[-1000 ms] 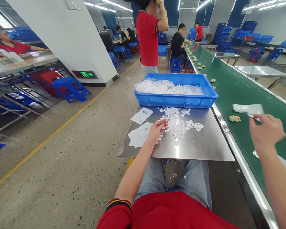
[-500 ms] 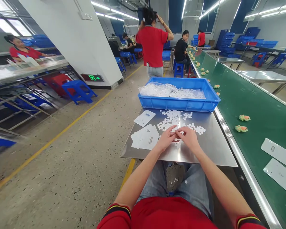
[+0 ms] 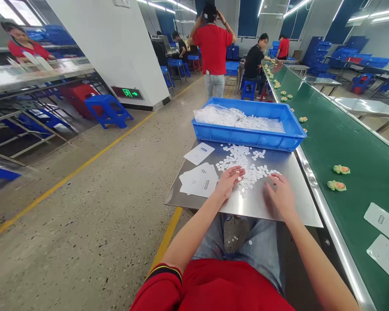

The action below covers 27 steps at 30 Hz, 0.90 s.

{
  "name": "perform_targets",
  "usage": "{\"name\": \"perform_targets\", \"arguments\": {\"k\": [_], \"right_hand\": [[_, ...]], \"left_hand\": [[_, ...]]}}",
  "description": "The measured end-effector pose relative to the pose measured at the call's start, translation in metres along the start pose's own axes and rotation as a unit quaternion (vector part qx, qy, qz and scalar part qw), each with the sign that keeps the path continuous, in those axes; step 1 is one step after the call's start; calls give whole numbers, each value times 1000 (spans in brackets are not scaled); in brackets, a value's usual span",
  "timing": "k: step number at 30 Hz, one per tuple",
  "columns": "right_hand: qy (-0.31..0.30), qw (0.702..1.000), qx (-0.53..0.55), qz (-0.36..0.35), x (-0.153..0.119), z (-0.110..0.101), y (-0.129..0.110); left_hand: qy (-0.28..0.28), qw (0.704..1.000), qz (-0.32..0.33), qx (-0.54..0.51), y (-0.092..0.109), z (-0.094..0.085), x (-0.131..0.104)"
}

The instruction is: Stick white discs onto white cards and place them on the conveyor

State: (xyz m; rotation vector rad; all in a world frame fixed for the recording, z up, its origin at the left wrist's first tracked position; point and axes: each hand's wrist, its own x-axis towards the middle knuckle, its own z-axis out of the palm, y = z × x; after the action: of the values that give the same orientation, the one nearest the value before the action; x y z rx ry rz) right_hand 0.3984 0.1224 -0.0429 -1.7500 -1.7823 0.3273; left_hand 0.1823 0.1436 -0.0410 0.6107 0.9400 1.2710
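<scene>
Small round white discs (image 3: pixel 254 172) lie scattered over the steel tabletop (image 3: pixel 246 205). My left hand (image 3: pixel 227 182) is over the left part of them, fingers curled, with one white disc (image 3: pixel 240 178) at the fingertips. To the right, my right hand (image 3: pixel 282 196) is apart from the left, its thumb and fingers spread and partly blurred. Nothing shows in that hand, which is near the right edge of the discs. Left of my left hand is a fanned pile of white printed cards (image 3: pixel 197 180), with another white card (image 3: pixel 199 153) above it.
A blue plastic bin (image 3: pixel 249 138) holding discs and clear bags stands at the table's far edge. Along the right runs a green conveyor belt (image 3: pixel 317 151) carrying small green-and-orange figures (image 3: pixel 337 185) and white cards (image 3: pixel 384 218). A person in red (image 3: pixel 214 49) stands beyond the bin.
My hands were together over the discs. The right one has moved away to the right and spread its fingers; the left stays, now with a disc visible at its fingertips.
</scene>
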Motion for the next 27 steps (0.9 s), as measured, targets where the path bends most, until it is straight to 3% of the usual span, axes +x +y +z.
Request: {"name": "perform_targets", "arguments": {"k": [3,6,10,12,15,17,20,24,27], "right_hand": [[-17,993,119,-4,-2,21,-34],[14,958,284,43,-6,43,-64],[34,914,393,97,-9,57,-73],[31,916,387,100,-6,55,-64],[41,953,291,80,3,44,-42],[18,978,201,59,9,36,-30],[-11,992,122,29,13,30,-27],[-9,982,190,1,4,39,-52],[-45,937,337,80,-9,57,-77]], "left_hand": [[-10,999,33,-39,-14,19,-4],[17,994,70,-87,-26,33,-7],[50,988,110,-101,-26,35,-6],[77,983,126,-111,-19,28,-3],[108,980,107,-129,-6,15,2],[96,984,83,-128,-1,7,4],[69,988,63,-122,-4,5,1],[37,991,66,-107,-18,15,-8],[31,991,87,-94,-26,22,-16]]}}
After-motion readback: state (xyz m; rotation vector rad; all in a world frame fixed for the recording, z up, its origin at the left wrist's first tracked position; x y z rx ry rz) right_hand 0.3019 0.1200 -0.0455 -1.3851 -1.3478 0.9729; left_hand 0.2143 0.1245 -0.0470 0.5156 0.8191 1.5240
